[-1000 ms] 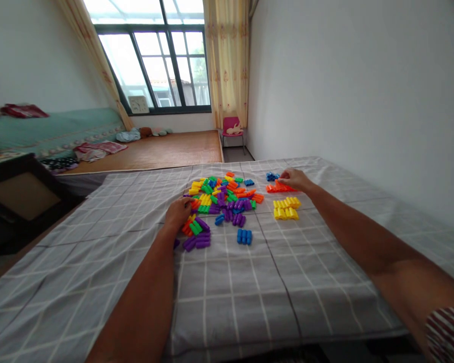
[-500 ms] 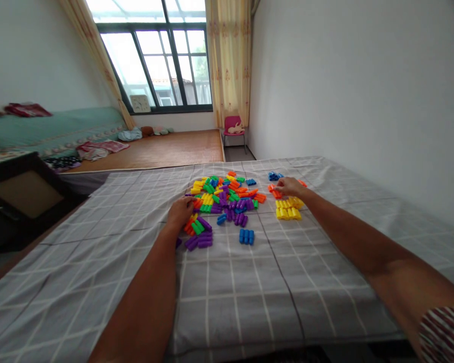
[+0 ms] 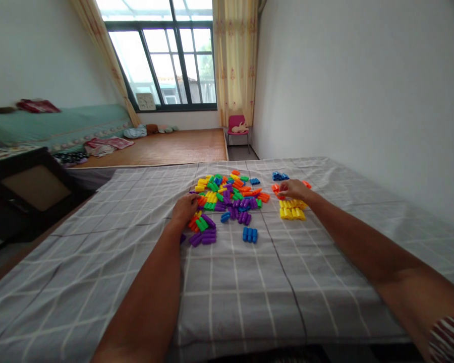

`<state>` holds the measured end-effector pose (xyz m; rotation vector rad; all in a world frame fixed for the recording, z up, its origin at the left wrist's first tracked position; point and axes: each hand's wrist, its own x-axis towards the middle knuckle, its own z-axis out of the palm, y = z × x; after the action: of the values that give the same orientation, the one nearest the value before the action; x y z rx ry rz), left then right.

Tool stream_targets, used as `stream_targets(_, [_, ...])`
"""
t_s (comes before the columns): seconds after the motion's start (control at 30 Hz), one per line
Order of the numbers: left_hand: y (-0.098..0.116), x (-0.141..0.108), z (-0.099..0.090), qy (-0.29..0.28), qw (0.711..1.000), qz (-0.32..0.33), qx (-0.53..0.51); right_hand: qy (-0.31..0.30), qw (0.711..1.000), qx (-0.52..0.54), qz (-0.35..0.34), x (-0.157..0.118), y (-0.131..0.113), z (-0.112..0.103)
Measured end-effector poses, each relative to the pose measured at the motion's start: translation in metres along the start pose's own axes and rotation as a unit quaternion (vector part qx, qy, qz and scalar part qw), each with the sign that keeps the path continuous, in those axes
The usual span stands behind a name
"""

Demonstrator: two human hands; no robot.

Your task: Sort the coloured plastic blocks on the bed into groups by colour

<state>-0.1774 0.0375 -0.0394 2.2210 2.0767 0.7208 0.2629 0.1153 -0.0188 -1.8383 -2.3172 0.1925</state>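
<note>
Colourful plastic tube-shaped building blocks lie in a mixed pile on the checked cloth. At the pile's left edge is my left hand, fingers curled against an orange block; whether they grip it is hard to see. My right hand is to the right of the pile, its thumb and fingers pinched on an orange block beside another orange block. Just in front of that hand, yellow blocks are grouped in rows, and blue blocks sit together behind it.
A single blue block and several purple blocks lie nearer to me. The grey checked cloth covers the surface. A white wall rises on the right; a dark cabinet stands at left.
The view has shifted slightly, so everything appears a little further right. My right fingers have moved slightly nearer to the yellow rows, uncovering an orange block. My left hand stays at the pile's edge.
</note>
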Motion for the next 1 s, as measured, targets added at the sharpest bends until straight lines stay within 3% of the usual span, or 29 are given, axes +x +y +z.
stream_targets(0.27, [0.001,0.000,0.000,-0.008,1.000,-0.002,-0.008,0.056,0.992,-0.116,0.013,-0.009,-0.021,-0.004])
stream_targets(0.37, [0.001,0.000,0.000,-0.009,1.000,-0.003,-0.010,0.087,0.991,-0.086,-0.061,-0.002,-0.049,-0.004])
stream_targets(0.47, [0.002,-0.001,-0.001,-0.006,1.000,-0.003,-0.014,0.050,0.990,-0.056,-0.122,0.015,-0.082,0.006])
stream_targets(0.6, [0.004,-0.003,-0.001,0.002,1.000,-0.003,-0.020,-0.001,0.995,-0.058,-0.085,0.037,-0.114,0.028])
stream_targets(0.7, [0.004,-0.003,0.000,0.007,1.000,-0.003,-0.029,-0.005,0.990,0.006,-0.137,0.042,-0.128,0.039])
stream_targets(0.87, [0.003,-0.001,0.002,0.003,1.000,0.001,-0.031,0.034,0.979,0.059,-0.191,0.033,-0.137,0.030])
stream_targets(1.0, [0.003,-0.001,0.001,0.000,1.000,0.006,-0.014,0.087,0.978,0.070,-0.178,0.023,-0.115,0.005])
